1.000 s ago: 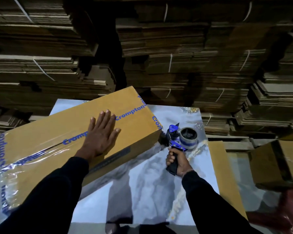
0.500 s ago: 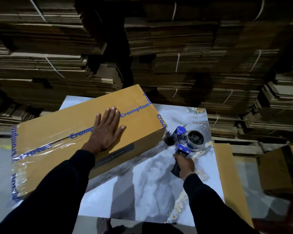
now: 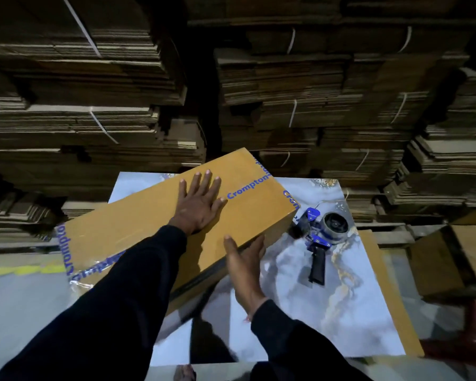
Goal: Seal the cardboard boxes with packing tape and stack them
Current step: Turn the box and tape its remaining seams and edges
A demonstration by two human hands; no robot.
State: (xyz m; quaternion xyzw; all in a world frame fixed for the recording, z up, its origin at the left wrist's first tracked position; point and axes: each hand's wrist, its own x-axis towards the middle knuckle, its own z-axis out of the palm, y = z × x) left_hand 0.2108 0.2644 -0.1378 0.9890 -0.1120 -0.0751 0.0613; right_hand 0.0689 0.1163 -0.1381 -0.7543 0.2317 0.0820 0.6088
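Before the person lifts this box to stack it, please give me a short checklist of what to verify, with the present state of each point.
1. Tape dispenser put down, clear of the box: ok, it lies on the table.
2. Left hand steadies the box: ok, flat on top.
3. Right hand has a hold: ok, at the near edge, thumb on top.
4. Top seam taped: ok, printed tape runs along it.
5. Bottom seam taped: cannot tell, hidden.
6. Stacking place free: cannot tell, not in view.
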